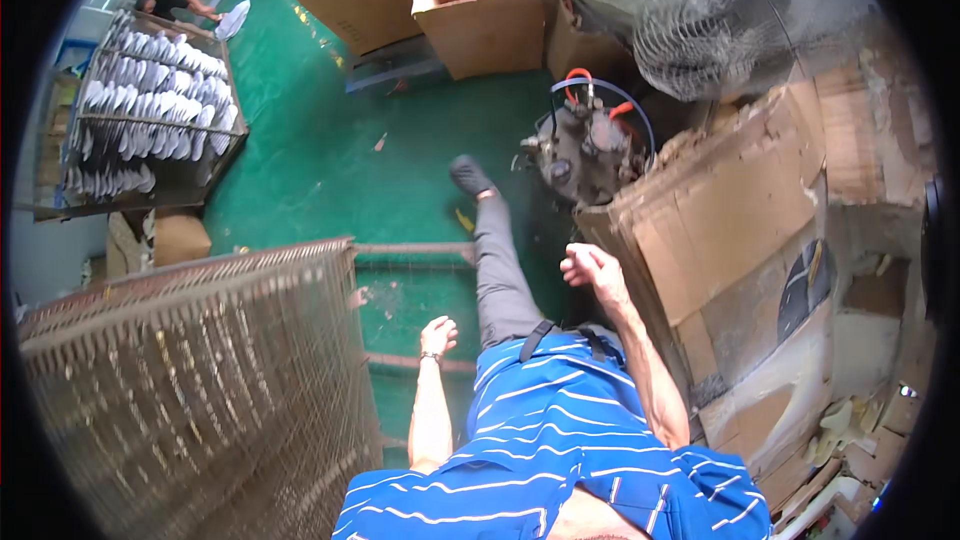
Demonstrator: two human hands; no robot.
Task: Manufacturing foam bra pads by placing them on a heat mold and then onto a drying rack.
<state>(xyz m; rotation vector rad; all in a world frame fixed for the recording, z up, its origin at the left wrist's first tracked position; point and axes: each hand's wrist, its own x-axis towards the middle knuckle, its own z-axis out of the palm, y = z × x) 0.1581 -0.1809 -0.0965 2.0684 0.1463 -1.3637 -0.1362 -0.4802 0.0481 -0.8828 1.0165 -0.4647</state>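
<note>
I look straight down my blue striped shirt (560,440) and grey trouser leg (497,270) to a dark shoe (468,175) stepping over a green floor (310,140). My left hand (437,334) hangs loose beside a tall wire-mesh cart (200,380), fingers curled, holding nothing. My right hand (590,266) is raised by the edge of flattened cardboard sheets (730,210), fingers loosely bent and apart; it holds nothing that I can see.
A metal machine with red and blue hoses (585,145) stands ahead right, a fan (700,20) behind it. Open cardboard boxes (480,10) sit at the top. A wire rack of white shoe soles (150,110) stands far left, another person (175,2) beyond it.
</note>
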